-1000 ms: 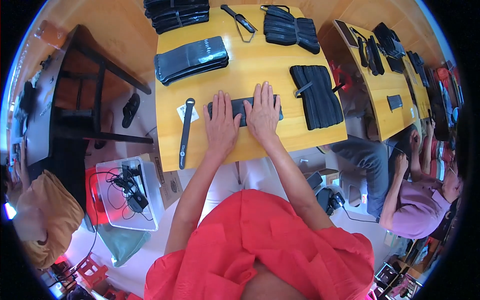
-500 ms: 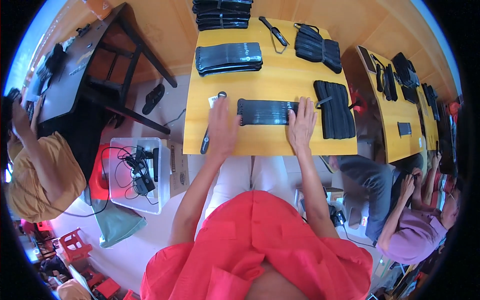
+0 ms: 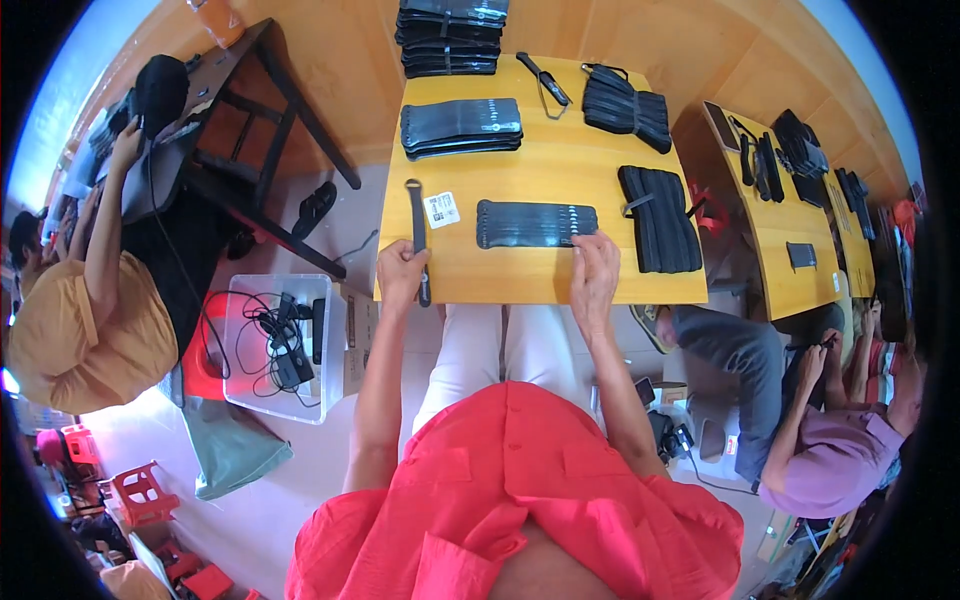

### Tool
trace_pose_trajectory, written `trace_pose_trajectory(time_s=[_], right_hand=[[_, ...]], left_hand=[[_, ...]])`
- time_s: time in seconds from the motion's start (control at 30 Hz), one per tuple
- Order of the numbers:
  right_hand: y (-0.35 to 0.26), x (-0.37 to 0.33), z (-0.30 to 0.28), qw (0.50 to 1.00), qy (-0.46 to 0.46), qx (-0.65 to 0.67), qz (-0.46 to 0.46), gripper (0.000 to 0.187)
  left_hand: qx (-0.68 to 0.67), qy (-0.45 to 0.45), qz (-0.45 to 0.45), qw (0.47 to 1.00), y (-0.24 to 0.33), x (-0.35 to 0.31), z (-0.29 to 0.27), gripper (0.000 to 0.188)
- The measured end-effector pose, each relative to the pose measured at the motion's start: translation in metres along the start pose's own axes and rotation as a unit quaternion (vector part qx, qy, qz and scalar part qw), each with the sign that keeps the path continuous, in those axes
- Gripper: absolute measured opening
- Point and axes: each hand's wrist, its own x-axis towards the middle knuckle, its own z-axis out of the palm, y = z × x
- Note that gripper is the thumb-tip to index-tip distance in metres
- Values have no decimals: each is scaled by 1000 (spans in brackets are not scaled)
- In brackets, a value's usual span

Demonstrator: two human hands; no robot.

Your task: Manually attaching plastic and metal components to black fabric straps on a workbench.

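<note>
My left hand (image 3: pixel 401 277) is closed at the fingertips on a black strap (image 3: pixel 419 225) with a ring at its far end, lying lengthwise near the table's left side. Beside that strap is a small white printed label (image 3: pixel 441 209). A flat set of black straps (image 3: pixel 530 224), laid side by side under shiny clear wrap, sits at the middle front. At its near right corner, my right hand (image 3: pixel 596 282) has bent fingers gripping the edge; the fingertips are partly hidden. Just right of it lies a banded black bundle (image 3: pixel 660 220).
The yellow table (image 3: pixel 560 285) also bears a stack of wrapped strap sets (image 3: pixel 462 128), a taller pile (image 3: pixel 452 40), a loose looped strap (image 3: pixel 543 82) and another tied bundle (image 3: pixel 627 106). A clear bin of cables (image 3: pixel 325 395) stands at floor level on the left. People work on both sides.
My left hand has moved left and closed at the strap, uncovering the white label. My right hand has drawn back from lying flat on the strap set to its near corner.
</note>
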Motion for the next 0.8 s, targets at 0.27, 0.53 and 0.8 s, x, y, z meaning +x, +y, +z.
trace_pose_trajectory(time_s=[0.27, 0.53, 0.8], right_hand=[[-70, -20, 9, 917, -168, 338, 128, 19], [-36, -19, -26, 798, -311, 410, 312, 15], [6, -14, -44, 816, -210, 403, 357, 15]], left_hand=[[-572, -101, 19, 814, 53, -69, 14, 14], [-627, -66, -10, 776, 40, -81, 18, 14], [-629, -65, -24, 774, 34, -72, 16, 10]])
